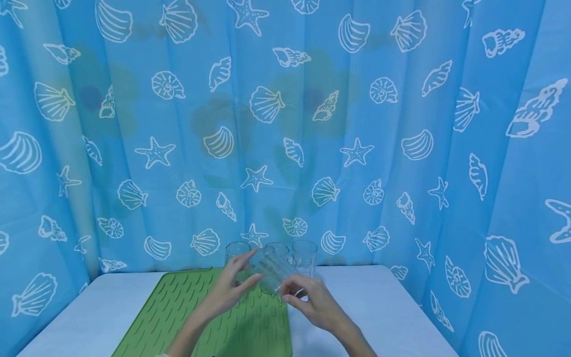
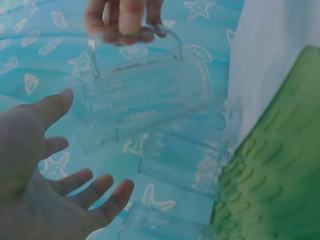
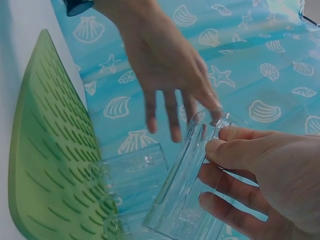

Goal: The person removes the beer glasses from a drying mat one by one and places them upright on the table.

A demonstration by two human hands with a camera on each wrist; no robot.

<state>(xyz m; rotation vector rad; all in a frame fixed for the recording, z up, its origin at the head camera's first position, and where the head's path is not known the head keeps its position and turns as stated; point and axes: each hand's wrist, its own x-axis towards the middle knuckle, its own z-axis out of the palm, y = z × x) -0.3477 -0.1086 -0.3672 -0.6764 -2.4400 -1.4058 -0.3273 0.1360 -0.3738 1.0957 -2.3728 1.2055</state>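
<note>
My right hand point(image 1: 314, 300) grips a clear glass mug point(image 2: 145, 95) by its handle, with fingers curled round it. The mug hangs tilted in the air above the green ribbed mat point(image 1: 250, 325). Left of it is my left hand point(image 1: 228, 287), fingers spread and apart from the glass in the left wrist view. Behind the hands, more clear glass mugs stand in a row: one glass point(image 1: 237, 246) at the left, partly behind the left hand, and another glass point(image 1: 305, 255) at the right. The middle one is largely hidden behind the held mug.
A white table point(image 1: 379, 302) carries the green mat on its left and middle part. A blue curtain point(image 1: 285, 124) with white shells and starfish hangs behind the table and along both sides.
</note>
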